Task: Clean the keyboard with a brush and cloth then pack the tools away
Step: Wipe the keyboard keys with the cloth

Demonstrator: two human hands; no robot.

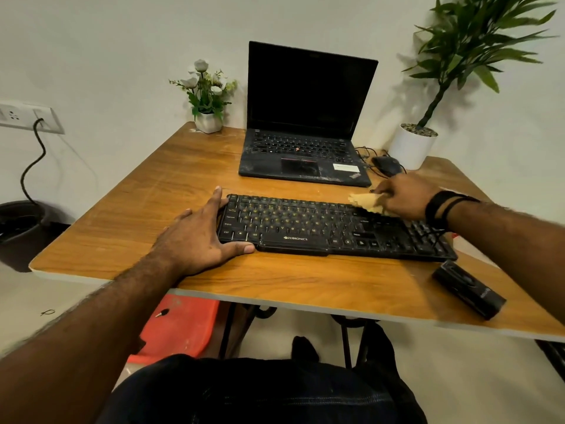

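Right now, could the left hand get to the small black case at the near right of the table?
Probably not easily. The left hand rests at the keyboard's left end, and the black case lies past its right end, under the right forearm. The right hand, holding the cloth, is nearer.

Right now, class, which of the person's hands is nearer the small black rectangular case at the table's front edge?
Right. The right hand wipes above the black case; the left hand braces the keyboard's far end.

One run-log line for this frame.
phase: wiping | right hand: grips cloth on keyboard | left hand: flat, steadying keyboard's end
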